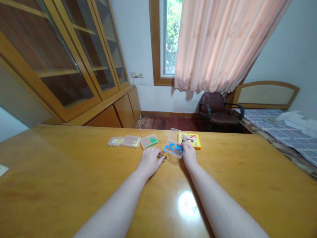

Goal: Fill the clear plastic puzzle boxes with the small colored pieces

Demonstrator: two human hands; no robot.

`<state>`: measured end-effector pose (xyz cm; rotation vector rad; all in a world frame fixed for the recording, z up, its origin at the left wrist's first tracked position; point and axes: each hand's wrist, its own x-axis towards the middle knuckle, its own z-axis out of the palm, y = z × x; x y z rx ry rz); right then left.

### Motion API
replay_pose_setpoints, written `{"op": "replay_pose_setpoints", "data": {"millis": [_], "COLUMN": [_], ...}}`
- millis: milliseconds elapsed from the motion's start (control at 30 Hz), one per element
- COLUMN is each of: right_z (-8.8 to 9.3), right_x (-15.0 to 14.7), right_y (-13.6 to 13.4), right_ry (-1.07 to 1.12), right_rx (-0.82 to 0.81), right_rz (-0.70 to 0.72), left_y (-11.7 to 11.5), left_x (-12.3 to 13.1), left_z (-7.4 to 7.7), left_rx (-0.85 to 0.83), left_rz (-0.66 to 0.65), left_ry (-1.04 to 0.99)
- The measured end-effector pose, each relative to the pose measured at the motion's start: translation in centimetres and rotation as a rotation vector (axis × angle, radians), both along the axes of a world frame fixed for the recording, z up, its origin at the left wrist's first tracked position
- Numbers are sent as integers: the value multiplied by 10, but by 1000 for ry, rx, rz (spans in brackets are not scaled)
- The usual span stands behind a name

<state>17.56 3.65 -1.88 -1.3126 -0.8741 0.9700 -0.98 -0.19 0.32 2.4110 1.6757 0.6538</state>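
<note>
My right hand (189, 156) grips the right edge of a clear plastic box (172, 155) of small blue pieces (173, 147). Its lid (174, 133) stands raised at the back. Just left of that box, my left hand (149, 162) rests low over the table with loosely bent fingers, the thumb apart from them; the undersides of the fingers are hidden. Beyond it sits a clear box with green pieces (153, 140). A yellow picture box (195, 140) lies behind my right hand, partly covered by it.
Farther left on the wooden table (81, 185) are an open clear case with pale pieces (135, 142) and a smaller clear case (116, 141). A glass-door cabinet (99, 76) stands at the left. Past the far edge are an office chair (214, 107) and a bed (277, 127).
</note>
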Motion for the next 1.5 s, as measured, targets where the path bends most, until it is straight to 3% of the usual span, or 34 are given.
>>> {"op": "replay_pose_setpoints", "data": {"millis": [133,500,767,967,1100,1367,1500], "right_z": [2,-3,4,-9,-17,1,-3], "right_x": [1,2,2,4,3,-8,-6], "right_y": [-1,1,-2,3,4,-9,-7], "right_ry": [-43,-56,-82,-127,-178,-176,-180], "right_rx": [2,13,-6,12,56,83,96], "right_rz": [-6,3,-12,46,139,312,268], "left_y": [-2,5,9,7,-2,-7,-5], "left_x": [1,1,1,-6,-7,4,5], "left_z": [1,-4,-10,-3,4,6,8], "left_rx": [-67,-145,-49,174,312,273,210], "left_rz": [-55,-20,16,133,78,-96,-40], "left_ry": [36,56,5,-300,-378,-262,-229]}}
